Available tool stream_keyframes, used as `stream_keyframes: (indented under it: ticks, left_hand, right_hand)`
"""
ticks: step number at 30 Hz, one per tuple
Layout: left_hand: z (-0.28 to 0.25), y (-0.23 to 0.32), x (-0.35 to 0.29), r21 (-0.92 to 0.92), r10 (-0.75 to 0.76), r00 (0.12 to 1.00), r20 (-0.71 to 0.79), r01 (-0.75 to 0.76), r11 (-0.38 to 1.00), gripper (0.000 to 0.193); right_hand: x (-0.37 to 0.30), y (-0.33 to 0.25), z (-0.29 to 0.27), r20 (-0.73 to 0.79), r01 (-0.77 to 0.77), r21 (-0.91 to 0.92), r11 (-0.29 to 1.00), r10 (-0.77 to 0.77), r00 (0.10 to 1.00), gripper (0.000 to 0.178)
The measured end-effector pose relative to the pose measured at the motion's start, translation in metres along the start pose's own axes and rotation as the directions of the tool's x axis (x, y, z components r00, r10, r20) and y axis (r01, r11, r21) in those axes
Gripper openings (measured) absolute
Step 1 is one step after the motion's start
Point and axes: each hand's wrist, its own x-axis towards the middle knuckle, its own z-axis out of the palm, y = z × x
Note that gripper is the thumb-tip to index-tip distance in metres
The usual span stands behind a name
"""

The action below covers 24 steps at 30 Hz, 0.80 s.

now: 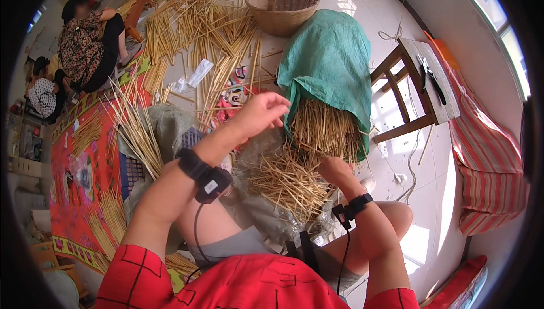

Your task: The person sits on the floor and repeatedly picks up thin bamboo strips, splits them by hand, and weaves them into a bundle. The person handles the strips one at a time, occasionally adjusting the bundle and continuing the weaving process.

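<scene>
My left hand (262, 117) hovers beside the mouth of a green woven sack (328, 54), fingers loosely bent and apart, with nothing visible in them. The sack lies on its side, and cut straw stalks (323, 130) fill its opening. More short stalks (292, 187) spill out in a loose heap before my knees, partly on clear plastic sheeting (272, 218). At the right edge of this heap my right hand (335, 171) is closed; what its fingers grip is hidden. Both wrists wear black bands with cables.
A wicker basket (283, 11) stands beyond the sack. Long straw (192, 20) covers the floor at far left. A bundle of stalks (139, 133) leans left of me. On a wooden stool (433, 82) at right lie scissors (423, 71). Two people sit at far left.
</scene>
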Motion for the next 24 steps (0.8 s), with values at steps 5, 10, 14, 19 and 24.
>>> stream_keyframes:
  ticks: [5,10,14,19,24]
  left_hand:
    - [0.019,-0.064,0.013,0.817,0.218,0.968,0.121,-0.222,0.533,0.022]
    - [0.001,-0.060,0.028,0.752,0.233,0.970,0.064,-0.201,0.628,0.021]
    - [-0.007,-0.063,0.031,0.743,0.251,0.966,0.053,-0.206,0.637,0.021]
    - [-0.010,-0.068,0.036,0.694,0.243,0.968,0.053,-0.211,0.688,0.023]
    - [0.003,-0.076,0.037,0.475,0.047,0.999,-0.011,-0.036,0.879,0.026]
  right_hand:
    - [0.032,-0.006,0.022,-0.238,-0.070,0.093,0.993,0.091,0.967,0.032]
    - [0.070,-0.019,0.034,-0.456,0.086,0.319,0.944,0.073,0.887,0.021]
    - [0.093,-0.030,0.040,-0.345,-0.022,0.265,0.964,0.116,0.932,0.027]
    - [0.092,-0.030,0.032,-0.346,0.054,0.206,0.977,0.021,0.938,0.021]
    - [0.037,-0.054,0.002,-0.128,0.206,0.494,0.845,-0.163,0.978,0.019]
